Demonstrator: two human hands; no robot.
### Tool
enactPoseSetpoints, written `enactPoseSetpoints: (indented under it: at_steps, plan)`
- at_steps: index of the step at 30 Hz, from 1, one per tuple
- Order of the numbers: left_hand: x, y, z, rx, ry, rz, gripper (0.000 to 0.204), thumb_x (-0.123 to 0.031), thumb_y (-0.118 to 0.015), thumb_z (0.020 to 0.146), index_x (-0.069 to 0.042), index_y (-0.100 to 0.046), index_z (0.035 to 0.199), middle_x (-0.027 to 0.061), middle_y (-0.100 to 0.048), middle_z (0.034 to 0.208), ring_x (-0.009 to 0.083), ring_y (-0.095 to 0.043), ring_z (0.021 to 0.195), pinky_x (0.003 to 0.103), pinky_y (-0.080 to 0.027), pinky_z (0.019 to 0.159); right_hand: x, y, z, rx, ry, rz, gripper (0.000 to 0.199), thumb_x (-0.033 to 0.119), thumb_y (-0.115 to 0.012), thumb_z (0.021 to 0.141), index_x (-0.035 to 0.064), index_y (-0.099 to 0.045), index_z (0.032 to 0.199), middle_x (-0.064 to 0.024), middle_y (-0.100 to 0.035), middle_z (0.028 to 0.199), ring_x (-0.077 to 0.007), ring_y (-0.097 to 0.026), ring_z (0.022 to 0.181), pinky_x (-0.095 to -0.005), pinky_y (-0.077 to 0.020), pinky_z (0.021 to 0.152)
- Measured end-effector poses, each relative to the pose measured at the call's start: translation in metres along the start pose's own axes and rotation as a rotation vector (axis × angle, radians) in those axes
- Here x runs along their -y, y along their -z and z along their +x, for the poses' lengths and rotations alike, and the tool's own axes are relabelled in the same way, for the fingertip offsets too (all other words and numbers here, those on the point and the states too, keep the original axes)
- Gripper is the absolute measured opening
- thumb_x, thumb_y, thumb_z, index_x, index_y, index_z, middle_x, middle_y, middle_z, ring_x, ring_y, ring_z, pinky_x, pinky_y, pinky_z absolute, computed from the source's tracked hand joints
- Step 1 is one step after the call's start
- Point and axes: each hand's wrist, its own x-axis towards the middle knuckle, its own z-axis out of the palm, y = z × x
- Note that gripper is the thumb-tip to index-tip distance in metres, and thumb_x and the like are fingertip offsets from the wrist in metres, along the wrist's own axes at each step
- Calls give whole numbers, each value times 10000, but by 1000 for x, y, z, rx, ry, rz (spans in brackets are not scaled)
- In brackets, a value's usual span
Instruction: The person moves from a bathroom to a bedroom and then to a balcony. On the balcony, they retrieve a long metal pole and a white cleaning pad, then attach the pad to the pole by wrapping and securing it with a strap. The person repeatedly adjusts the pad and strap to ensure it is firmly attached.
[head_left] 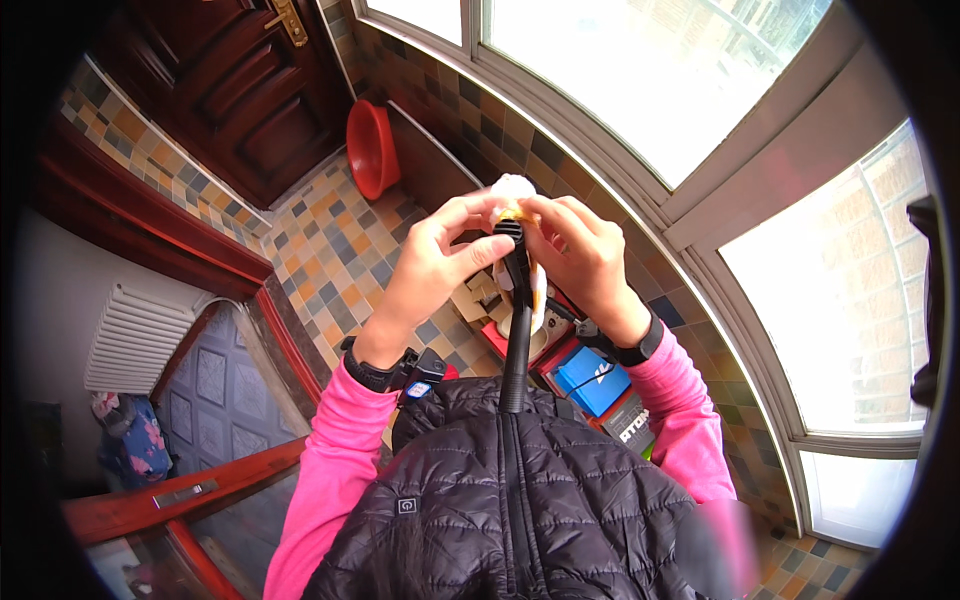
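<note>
Together, pinching a white-and-yellow item [514, 188] between narrowed fingertips of left hand [428, 263] and right hand [590, 252], raised mid-air, partly blocked from sight by a black ribbed tube [517, 362] in front. With a blue box [592, 378] below, and a tilted red basin [370, 150] at the tiled floor's [325, 268] far corner, beside a brown door [245, 110].

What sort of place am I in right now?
Probably an enclosed porch or entryway of a home, though I can't be certain: there's a dark wooden door with a brass handle, large windows along one side, and a multicoloured tiled floor.
</note>
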Motion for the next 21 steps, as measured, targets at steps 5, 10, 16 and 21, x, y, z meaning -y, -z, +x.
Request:
enactPoseSetpoints:
  at_steps: [5,10,16,21]
  plan:
    - [-4,-3,-1,-26,72,-183,401,13,-733,851,16,-568,1216,62,-645,1052,122,-622,998,266,-524,898,6,9,4,114,-162,170,221,-14,-735,807,22,-690,1020,-62,-665,794,-110,-619,598,-225,-484,525]
    - [-10,-12,-12,-24,6,-30,390,35,-747,829,12,-570,1176,59,-648,1054,121,-627,979,272,-525,904,12,22,8,202,-219,248,153,-15,-708,845,-8,-685,996,-78,-658,801,-128,-633,663,-235,-481,563]
    - [-5,-27,-21,-126,-3,-146,418,41,-772,803,12,-569,1167,80,-617,1146,148,-586,1105,301,-471,1019,14,24,7,187,-187,272,187,6,-710,853,15,-680,1038,-73,-625,797,-152,-590,613,-260,-453,524]
    - [3,-36,-30,-137,-96,-205,397,49,-762,813,21,-578,1163,89,-613,1152,150,-580,1113,303,-486,994,15,28,3,239,-196,296,175,-41,-697,845,-34,-679,1018,-103,-666,870,-147,-652,712,-236,-501,583]
